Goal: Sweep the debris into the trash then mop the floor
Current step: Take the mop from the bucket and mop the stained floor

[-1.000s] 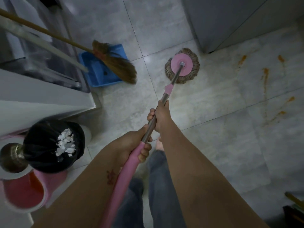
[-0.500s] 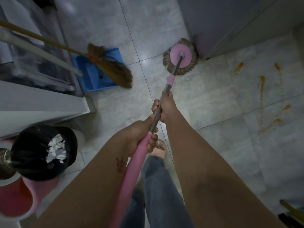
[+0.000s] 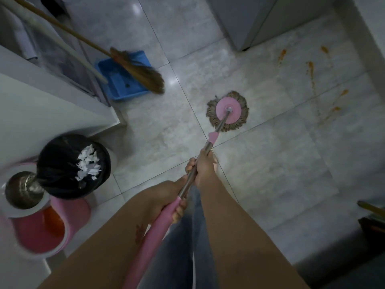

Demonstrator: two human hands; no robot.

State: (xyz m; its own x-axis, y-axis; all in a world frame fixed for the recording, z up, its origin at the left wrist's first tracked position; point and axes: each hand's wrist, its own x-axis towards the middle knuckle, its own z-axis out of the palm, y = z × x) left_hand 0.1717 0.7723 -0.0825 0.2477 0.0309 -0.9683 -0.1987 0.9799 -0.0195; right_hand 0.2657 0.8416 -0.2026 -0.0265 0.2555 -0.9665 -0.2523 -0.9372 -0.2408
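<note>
**Pink mop down, stains off to its right**

Pink disc up, the mop head (image 3: 227,111) sits flat on the floor (image 3: 270,163), ahead of both hands and a little to their right. Its shaft (image 3: 218,127) runs up and away from the body, from lower left to upper right.

The right hand (image 3: 205,165) wraps the steel part and is the nearer to the head. The left hand (image 3: 166,197) grasps behind it, where the pink grip begins. Both are clenched on the mop.

Orange stains (image 3: 310,67) lie further right and beyond the head, well apart from it, close to the far wall. Reaching them would likely mean swinging the head rightward and forward, the right hand steering and the left acting as pivot.

Sweeping looks finished: white scraps (image 3: 88,163) sit in the bin (image 3: 54,163) at the left, and the broom (image 3: 143,74) leans over the blue dustpan (image 3: 120,84).
</note>
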